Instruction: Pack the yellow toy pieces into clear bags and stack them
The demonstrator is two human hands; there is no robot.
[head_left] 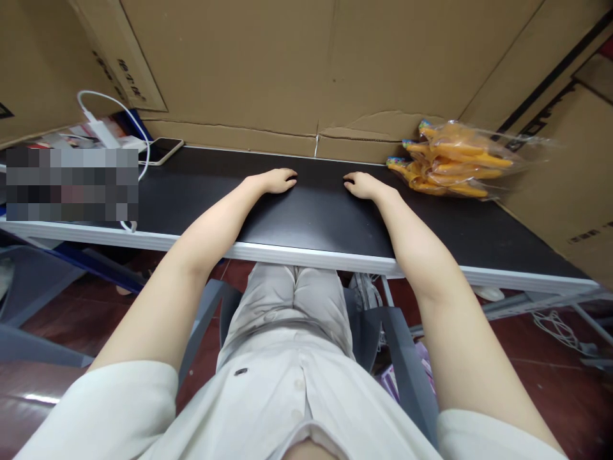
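Note:
On the black tabletop (313, 220) lie both of my hands, apart from each other and holding nothing. My left hand (280, 181) rests left of the middle, its fingers loosely stretched and pointing right. Facing it, my right hand (360, 185) lies with its fingers slightly bent and pointing left. Nearest to the right hand is a clear plastic bag (453, 160) of several orange-yellow objects with colourful ends, whose kind I cannot make out.
A phone (165, 151) and a white cable (146, 137) lie at the left, beside a blurred-out patch. Cardboard (268, 70) walls the back and both sides. A silver edge (306, 255) runs along the table's front. Grey chair armrests (405, 364) flank my lap.

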